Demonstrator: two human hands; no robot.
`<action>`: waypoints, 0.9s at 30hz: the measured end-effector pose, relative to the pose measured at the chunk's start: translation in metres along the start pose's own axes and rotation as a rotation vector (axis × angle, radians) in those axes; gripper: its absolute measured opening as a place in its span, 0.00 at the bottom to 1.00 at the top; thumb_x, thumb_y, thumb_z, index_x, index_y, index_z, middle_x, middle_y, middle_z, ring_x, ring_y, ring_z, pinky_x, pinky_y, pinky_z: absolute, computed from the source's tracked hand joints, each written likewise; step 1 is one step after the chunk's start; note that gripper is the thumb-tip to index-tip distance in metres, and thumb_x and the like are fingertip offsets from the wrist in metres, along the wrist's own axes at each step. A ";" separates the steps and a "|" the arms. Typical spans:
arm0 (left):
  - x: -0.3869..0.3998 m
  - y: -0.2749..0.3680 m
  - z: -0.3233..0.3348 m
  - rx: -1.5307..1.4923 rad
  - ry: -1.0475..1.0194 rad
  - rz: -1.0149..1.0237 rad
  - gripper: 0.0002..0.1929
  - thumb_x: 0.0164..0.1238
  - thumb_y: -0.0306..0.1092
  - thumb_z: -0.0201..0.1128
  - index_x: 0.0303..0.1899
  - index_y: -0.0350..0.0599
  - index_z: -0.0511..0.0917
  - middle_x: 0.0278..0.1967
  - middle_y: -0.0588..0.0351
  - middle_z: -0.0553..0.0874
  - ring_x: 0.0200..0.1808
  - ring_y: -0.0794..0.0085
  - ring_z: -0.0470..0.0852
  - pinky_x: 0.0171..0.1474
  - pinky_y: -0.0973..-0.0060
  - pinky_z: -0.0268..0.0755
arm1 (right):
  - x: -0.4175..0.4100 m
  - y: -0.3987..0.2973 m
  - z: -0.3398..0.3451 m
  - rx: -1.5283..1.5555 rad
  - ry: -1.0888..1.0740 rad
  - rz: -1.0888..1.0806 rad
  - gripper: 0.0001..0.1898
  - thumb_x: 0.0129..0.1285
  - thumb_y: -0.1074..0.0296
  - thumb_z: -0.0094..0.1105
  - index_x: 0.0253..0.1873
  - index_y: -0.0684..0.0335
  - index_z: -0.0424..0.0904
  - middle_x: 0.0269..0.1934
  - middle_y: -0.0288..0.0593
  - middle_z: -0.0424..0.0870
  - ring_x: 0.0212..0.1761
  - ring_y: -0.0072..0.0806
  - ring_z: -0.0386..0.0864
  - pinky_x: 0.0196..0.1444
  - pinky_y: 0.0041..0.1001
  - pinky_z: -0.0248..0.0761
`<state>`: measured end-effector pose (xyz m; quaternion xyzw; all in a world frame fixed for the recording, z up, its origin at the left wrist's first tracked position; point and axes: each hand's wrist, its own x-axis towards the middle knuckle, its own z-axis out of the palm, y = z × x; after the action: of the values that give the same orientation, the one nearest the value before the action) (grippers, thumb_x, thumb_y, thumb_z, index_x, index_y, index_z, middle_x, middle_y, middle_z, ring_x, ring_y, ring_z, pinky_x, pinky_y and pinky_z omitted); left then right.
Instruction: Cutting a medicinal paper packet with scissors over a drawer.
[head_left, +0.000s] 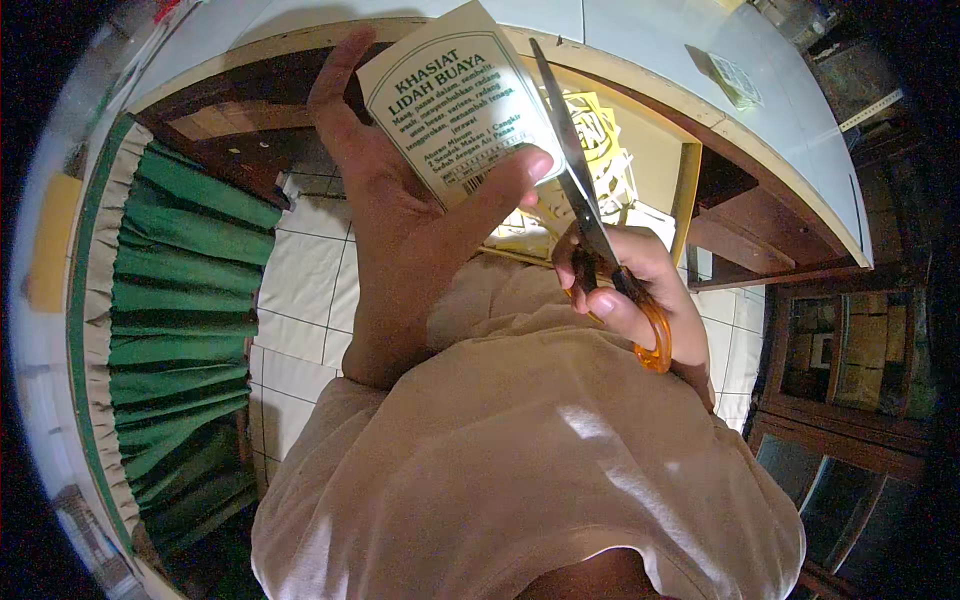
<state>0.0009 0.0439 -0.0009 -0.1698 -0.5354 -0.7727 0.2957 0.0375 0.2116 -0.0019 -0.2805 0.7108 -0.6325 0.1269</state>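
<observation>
A printed paper label (450, 97) with green writing and a rounded-corner border is held by my left hand (420, 202), its thumb across the lower right part. In my right hand (645, 285) is a pair of scissors (581, 172) with orange handles. The blades point up and lie along the label's right edge; they look nearly closed. Below the hands, an open drawer (686, 195) holds a pile of yellow and white paper scraps (600, 142).
A white tabletop (637, 45) with a wooden edge curves above the drawer. On it at the right lies a small stack of labels (735, 81). A green curtain (187, 300) hangs at the left. A dark wooden cabinet (840, 420) stands at the right.
</observation>
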 end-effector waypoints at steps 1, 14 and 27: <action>0.000 0.005 0.001 -0.001 0.000 -0.001 0.44 0.35 0.30 0.72 0.58 0.40 0.55 0.42 0.50 0.73 0.35 0.70 0.77 0.28 0.80 0.76 | 0.000 0.000 0.000 0.000 -0.003 0.011 0.09 0.55 0.70 0.58 0.33 0.67 0.69 0.23 0.35 0.68 0.26 0.18 0.64 0.28 0.19 0.59; 0.002 0.021 0.009 0.208 -0.023 -0.013 0.44 0.34 0.29 0.73 0.58 0.40 0.56 0.45 0.51 0.72 0.41 0.69 0.75 0.32 0.80 0.75 | 0.000 0.003 0.002 -0.024 0.013 -0.027 0.08 0.56 0.70 0.57 0.35 0.68 0.70 0.24 0.36 0.70 0.26 0.18 0.65 0.29 0.20 0.60; -0.002 0.013 0.002 0.071 -0.055 0.010 0.38 0.45 0.28 0.67 0.59 0.40 0.56 0.43 0.52 0.73 0.37 0.72 0.76 0.30 0.81 0.75 | 0.002 0.003 0.004 -0.058 0.052 -0.063 0.08 0.56 0.71 0.58 0.34 0.68 0.71 0.22 0.37 0.70 0.25 0.19 0.67 0.28 0.20 0.61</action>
<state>0.0110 0.0435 0.0082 -0.1828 -0.5696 -0.7469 0.2905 0.0376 0.2076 -0.0053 -0.2896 0.7225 -0.6226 0.0801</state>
